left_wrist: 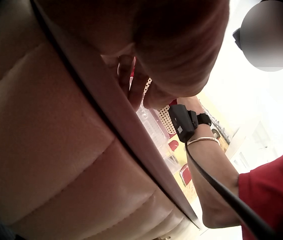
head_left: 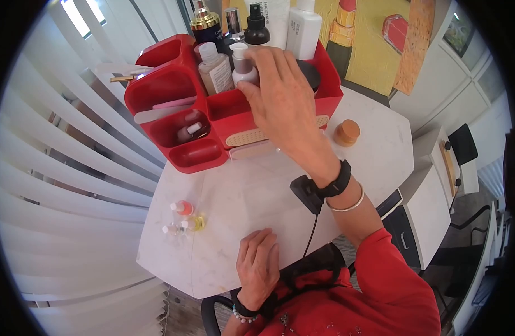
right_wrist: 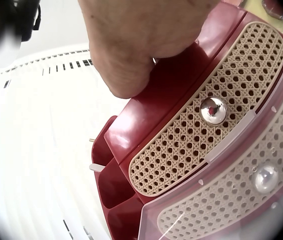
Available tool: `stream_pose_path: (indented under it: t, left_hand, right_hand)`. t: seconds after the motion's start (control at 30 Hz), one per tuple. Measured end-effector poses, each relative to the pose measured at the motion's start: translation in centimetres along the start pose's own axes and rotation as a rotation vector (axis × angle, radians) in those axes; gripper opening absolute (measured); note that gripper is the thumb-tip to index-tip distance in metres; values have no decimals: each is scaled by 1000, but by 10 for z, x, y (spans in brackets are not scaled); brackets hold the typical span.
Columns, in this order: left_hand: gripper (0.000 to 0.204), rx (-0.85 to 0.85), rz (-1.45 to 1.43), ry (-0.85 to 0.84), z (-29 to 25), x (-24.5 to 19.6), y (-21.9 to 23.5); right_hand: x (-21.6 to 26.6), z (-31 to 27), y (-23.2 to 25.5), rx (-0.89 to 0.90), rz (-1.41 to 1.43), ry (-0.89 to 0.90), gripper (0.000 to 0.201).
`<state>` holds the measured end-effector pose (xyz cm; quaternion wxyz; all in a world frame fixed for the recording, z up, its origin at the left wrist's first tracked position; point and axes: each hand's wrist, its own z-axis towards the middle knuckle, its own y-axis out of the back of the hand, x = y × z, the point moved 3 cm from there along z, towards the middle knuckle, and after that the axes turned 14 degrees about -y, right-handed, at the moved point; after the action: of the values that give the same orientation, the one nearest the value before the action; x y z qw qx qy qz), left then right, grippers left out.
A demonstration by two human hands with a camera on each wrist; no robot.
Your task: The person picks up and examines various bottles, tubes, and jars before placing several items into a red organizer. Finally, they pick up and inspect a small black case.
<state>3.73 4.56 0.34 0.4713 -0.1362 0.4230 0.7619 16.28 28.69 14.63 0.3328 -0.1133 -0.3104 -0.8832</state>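
My right hand [head_left: 285, 101] reaches over the front of a red cosmetics organizer [head_left: 221, 112] and grips a small white pump bottle [head_left: 243, 70] standing inside it. The thumb is on the near side of the bottle and the fingers go round its far side. In the right wrist view, the right hand [right_wrist: 141, 40] is above the organizer's woven-pattern drawer front [right_wrist: 191, 145], and the bottle is hidden. My left hand [head_left: 257, 263] rests at the near edge of the white table [head_left: 257, 196], fingers loosely bent and holding nothing.
Beside the gripped bottle stand a clear bottle [head_left: 215, 70], a black spray bottle [head_left: 257, 28] and a white bottle [head_left: 302, 31]. Several small nail polish bottles [head_left: 183, 208] are at the table's left. A brown round jar [head_left: 347, 133] stands right of the organizer. Blinds [head_left: 72, 185] hang at the left.
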Motion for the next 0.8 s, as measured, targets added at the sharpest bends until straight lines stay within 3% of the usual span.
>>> stream_pose_path:
  t: [0.67, 0.8]
  left_hand:
    - [30, 1, 15, -14, 2, -3, 0]
    - [30, 0, 18, -20, 1, -1, -1]
  right_hand:
    - [-1, -2, -3, -27, -35, -7, 47]
    - [-4, -5, -5, -113, -23, 26, 44]
